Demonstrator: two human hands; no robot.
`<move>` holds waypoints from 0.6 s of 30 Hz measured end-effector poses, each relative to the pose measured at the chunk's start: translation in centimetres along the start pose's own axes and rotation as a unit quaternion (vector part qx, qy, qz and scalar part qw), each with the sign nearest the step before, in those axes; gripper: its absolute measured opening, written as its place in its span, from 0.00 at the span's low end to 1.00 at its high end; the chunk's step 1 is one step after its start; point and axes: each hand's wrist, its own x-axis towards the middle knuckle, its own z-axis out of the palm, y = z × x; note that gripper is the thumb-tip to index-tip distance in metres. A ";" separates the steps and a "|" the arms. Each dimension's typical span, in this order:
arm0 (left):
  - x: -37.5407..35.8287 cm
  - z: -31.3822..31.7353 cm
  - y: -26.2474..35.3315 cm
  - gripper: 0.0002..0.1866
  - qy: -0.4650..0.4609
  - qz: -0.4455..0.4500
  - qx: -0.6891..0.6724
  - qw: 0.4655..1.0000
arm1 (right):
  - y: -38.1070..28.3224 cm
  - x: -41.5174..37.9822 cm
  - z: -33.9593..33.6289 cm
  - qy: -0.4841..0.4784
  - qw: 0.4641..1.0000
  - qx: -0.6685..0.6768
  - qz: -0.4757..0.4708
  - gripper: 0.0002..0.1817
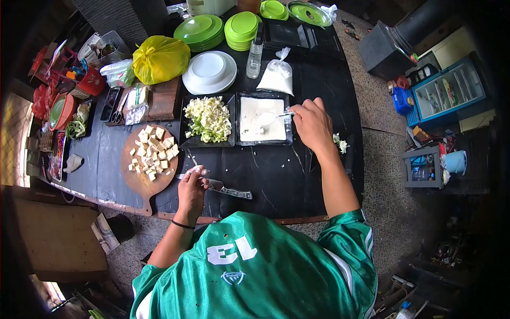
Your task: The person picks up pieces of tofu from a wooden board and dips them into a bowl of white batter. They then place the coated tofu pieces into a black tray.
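Note:
My right hand (pixel 313 123) is closed around the handle of a spoon (pixel 268 118). The spoon's bowl lies over a white creamy mixture (pixel 260 102) in a square black tray (pixel 290 139). My left hand (pixel 191 187) is near the table's front edge, its fingers pinched together and smeared with white; what they hold, if anything, I cannot tell. Beside and partly behind it lies a knife (pixel 234 192) with a patterned handle. Pale cubes (pixel 154 151) sit on a round wooden board (pixel 134 178) to the left. A second black tray (pixel 183 139) holds chopped pale-green vegetables (pixel 208 119).
White plates (pixel 228 87), a bottle (pixel 254 61) and a tied bag of white powder (pixel 277 77) stand behind the trays. Green dishes (pixel 199 32) line the back. A yellow bag (pixel 159 59) rests near a wooden block (pixel 163 106) with scissors (pixel 118 112) beside it.

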 end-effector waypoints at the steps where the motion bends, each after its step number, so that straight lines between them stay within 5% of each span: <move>1: 0.0 -0.1 0.0 0.12 0.000 0.000 0.000 1.000 | -0.1 -0.1 -0.1 -0.001 1.000 0.000 -0.002 0.08; 18: -0.2 0.2 0.0 0.12 -0.001 0.007 -0.003 1.000 | -0.9 -0.9 -0.4 0.030 0.998 -0.010 -0.059 0.11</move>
